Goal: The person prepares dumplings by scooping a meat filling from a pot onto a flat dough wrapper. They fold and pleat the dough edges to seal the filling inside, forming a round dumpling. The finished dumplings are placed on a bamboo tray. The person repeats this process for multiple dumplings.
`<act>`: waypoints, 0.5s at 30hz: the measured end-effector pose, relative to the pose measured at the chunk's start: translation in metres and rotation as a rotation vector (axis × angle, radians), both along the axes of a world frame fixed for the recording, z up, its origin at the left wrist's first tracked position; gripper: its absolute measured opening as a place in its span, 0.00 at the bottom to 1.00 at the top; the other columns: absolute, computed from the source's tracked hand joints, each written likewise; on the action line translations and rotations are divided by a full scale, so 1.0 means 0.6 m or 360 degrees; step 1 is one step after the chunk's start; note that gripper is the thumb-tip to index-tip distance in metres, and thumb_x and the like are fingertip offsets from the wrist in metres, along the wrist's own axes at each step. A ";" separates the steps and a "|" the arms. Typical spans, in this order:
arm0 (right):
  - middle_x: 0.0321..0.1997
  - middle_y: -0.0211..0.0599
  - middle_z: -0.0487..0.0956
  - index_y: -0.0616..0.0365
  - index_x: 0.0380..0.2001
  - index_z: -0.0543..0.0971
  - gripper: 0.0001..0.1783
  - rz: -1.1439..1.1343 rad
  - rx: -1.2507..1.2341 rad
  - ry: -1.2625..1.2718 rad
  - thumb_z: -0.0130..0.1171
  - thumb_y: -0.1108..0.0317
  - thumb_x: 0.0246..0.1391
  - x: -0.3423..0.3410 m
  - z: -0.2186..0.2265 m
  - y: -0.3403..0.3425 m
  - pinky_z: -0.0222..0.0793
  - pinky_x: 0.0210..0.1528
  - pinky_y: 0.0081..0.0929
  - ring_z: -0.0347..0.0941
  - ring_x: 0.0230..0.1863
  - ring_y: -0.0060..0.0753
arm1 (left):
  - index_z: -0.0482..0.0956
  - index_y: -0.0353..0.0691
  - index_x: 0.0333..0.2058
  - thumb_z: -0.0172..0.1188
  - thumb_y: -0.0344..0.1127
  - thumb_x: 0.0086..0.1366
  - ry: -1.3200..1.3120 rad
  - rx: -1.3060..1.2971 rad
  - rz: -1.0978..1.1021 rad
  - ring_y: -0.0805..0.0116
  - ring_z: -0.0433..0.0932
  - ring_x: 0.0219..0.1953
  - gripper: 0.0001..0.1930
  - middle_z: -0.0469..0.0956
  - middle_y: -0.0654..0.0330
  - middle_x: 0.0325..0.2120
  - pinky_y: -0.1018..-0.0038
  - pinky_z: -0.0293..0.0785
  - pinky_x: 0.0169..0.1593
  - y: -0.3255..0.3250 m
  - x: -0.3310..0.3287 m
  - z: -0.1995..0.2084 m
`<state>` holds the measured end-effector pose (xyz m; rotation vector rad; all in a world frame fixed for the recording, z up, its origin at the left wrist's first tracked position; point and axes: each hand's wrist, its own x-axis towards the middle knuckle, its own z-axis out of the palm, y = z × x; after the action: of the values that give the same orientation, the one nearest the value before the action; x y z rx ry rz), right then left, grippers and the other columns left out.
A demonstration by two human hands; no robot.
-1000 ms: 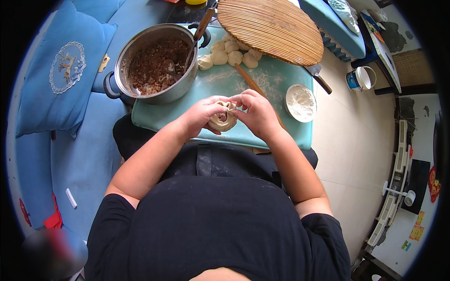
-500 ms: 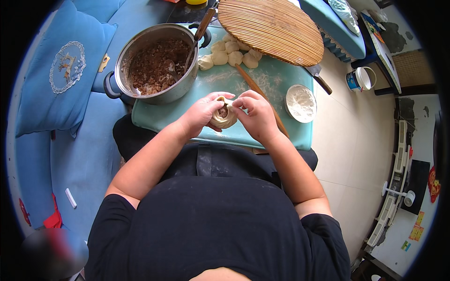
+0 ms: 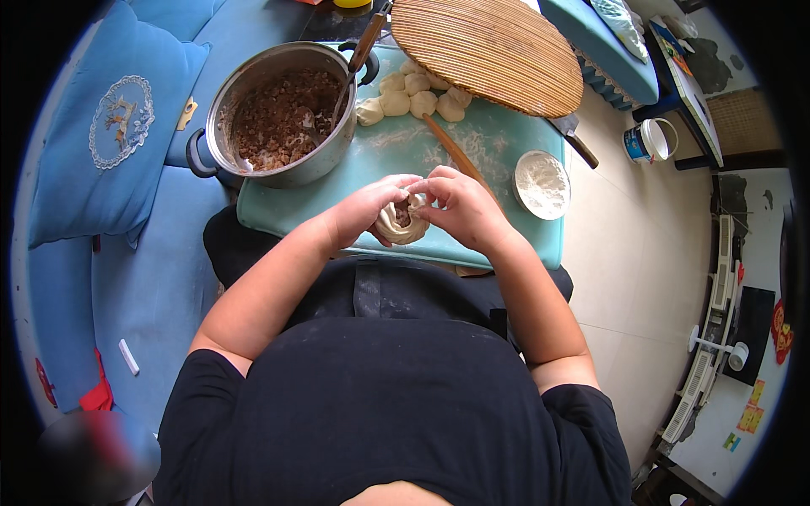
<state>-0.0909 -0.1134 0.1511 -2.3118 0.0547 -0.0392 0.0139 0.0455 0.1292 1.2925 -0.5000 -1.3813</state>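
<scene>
Evidently cupping the filled dough wrapper (image 3: 402, 232) in the left hand (image 3: 366, 207) to brace its soft wall while pinching its rim with the right hand (image 3: 460, 207), probably between partly hidden thumb and forefinger, above the near side of the teal board (image 3: 280, 207), handy to the pot (image 3: 327, 163).

Pot (image 3: 326, 163) — open gap — rolling pin (image 3: 456, 153)
</scene>
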 end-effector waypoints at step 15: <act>0.26 0.31 0.73 0.64 0.24 0.76 0.05 -0.0380 0.0503 -0.0401 0.62 0.77 0.43 -0.002 -0.039 0.021 0.65 0.29 0.17 0.69 0.27 0.22 | 0.70 0.41 0.47 0.33 0.60 0.66 0.0679 -0.0116 0.0696 0.66 0.76 0.42 0.29 0.75 0.58 0.42 0.63 0.73 0.45 -0.010 -0.018 -0.036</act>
<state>-0.0920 -0.1010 0.1276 -1.9586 0.1936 -0.4133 0.0030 0.0397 0.1074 0.9386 0.0268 -1.2046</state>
